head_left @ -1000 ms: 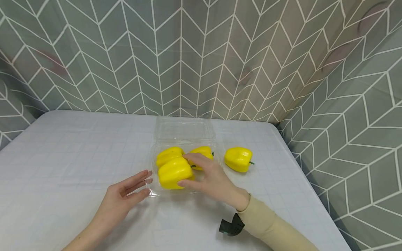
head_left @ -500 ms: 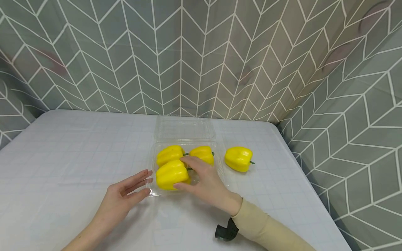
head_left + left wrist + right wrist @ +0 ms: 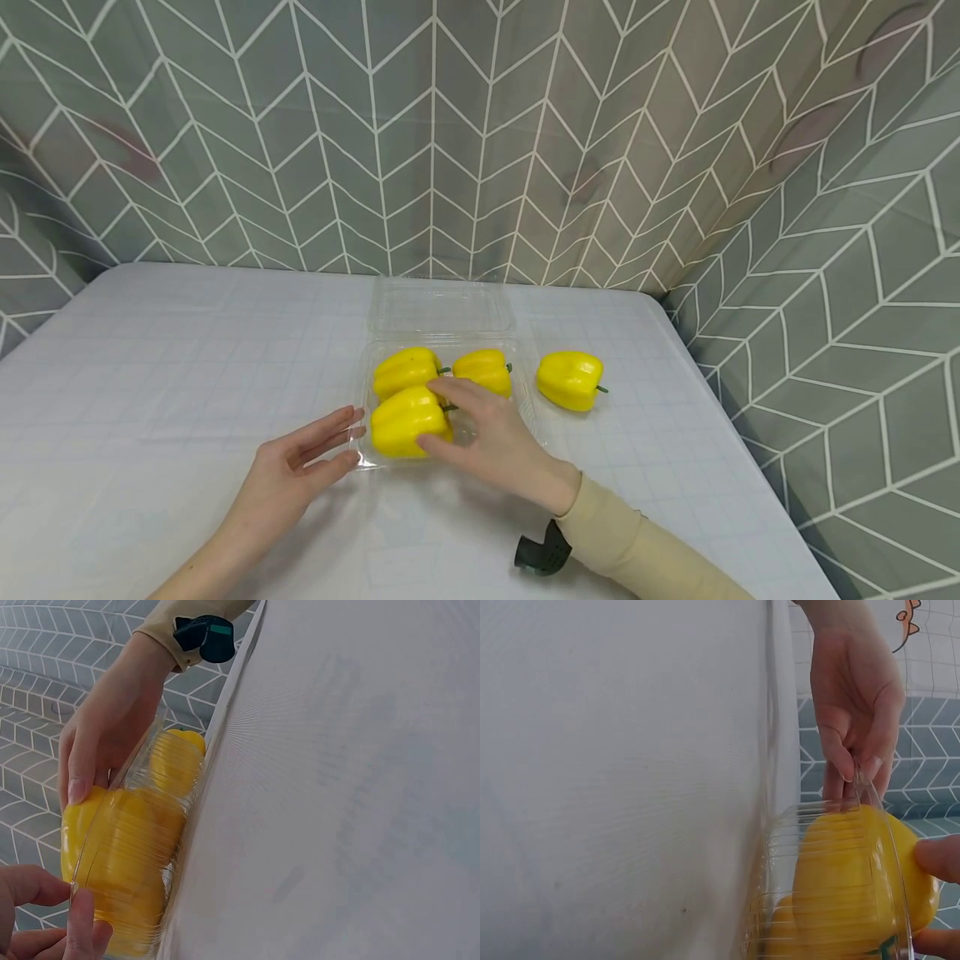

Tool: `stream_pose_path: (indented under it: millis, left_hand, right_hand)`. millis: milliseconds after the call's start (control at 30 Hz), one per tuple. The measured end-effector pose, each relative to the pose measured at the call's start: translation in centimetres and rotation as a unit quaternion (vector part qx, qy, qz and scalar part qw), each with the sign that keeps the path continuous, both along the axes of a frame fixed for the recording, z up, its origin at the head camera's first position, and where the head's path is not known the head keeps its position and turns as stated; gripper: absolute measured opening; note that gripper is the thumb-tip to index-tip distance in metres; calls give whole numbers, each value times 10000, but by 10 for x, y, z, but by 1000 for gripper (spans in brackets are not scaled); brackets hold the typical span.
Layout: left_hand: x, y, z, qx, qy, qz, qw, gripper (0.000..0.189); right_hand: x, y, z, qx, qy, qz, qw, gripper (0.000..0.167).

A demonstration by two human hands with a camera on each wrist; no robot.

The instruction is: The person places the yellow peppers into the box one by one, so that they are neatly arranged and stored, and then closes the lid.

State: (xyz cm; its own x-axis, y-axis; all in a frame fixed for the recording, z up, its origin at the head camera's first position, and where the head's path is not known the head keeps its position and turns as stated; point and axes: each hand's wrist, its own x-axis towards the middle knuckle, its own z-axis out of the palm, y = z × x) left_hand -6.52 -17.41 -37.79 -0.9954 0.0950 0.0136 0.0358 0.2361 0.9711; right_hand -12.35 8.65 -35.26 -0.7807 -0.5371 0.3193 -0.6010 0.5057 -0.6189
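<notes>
In the head view, a clear plastic clamshell container (image 3: 529, 408) lies with its lid folded back. Inside it are three yellow bell peppers: one at the back left (image 3: 405, 373), another at the back right (image 3: 483, 367) and the front one (image 3: 403, 425). My right hand (image 3: 498, 433) holds the front bell pepper near its stem end, thumb on the near side and fingers on the far side. My left hand (image 3: 296, 462) pinches the container's front left corner, as the right wrist view shows its thumb and finger on the rim.
One more yellow bell pepper (image 3: 570, 381) lies on the white-covered table (image 3: 187, 358), right of the container. The clear lid (image 3: 442, 307) extends toward the table's back edge. Patterned curtains (image 3: 405, 167) hang behind and at the right. A black wrist camera (image 3: 543, 550) sits under the right sleeve.
My right hand has moved a little left and toward me with the front bell pepper, which now sits lower in the container's front left. My left hand has stayed in place.
</notes>
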Motion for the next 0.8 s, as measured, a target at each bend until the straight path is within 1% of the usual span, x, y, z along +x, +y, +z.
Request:
stream_pose_path:
  millis: [333, 633, 700, 800]
  left_hand:
    - [0, 0, 1, -29, 40, -30, 10000, 56]
    - [0, 0, 2, -150, -84, 20, 9999, 57]
    - [-1, 0, 2, -179, -121, 34, 9998, 58]
    - [-2, -1, 2, -239, -181, 69, 9995, 58]
  right_hand:
    - [3, -4, -4, -18, 230, -116, 9997, 59]
    - [3, -5, -8, -120, 644, -174, 9977, 56]
    - [3, -6, -8, -91, 655, -202, 9976, 56]
    - [3, -7, -8, -30, 551, -257, 9981, 56]
